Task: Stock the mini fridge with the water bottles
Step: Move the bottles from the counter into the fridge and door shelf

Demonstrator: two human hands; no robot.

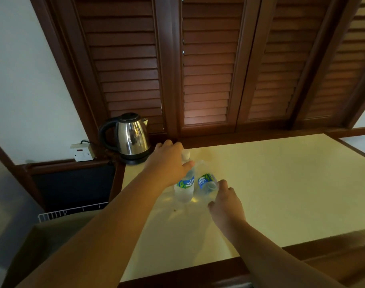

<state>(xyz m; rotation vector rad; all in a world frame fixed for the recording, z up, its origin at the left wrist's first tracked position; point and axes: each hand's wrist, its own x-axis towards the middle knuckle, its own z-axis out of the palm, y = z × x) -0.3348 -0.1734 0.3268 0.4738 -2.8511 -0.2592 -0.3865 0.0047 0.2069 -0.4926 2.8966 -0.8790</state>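
Two clear water bottles with blue and green labels stand close together on the cream countertop (281,183). My left hand (167,163) reaches over the left bottle (184,188) and wraps its neck, with the thumb across the front and the white cap showing just past the fingers. The right bottle (205,183) looks tilted and blurred. My right hand (225,202) curls around its lower near side. The mini fridge stands open at the lower left, showing a dark inside (73,183) and a white wire shelf (73,210).
A steel electric kettle (131,138) sits on its base at the counter's back left corner, just behind my left hand. A wall socket (82,152) is left of it. Brown louvred shutters (206,69) line the back. The grey fridge door (5,194) is at the far left.
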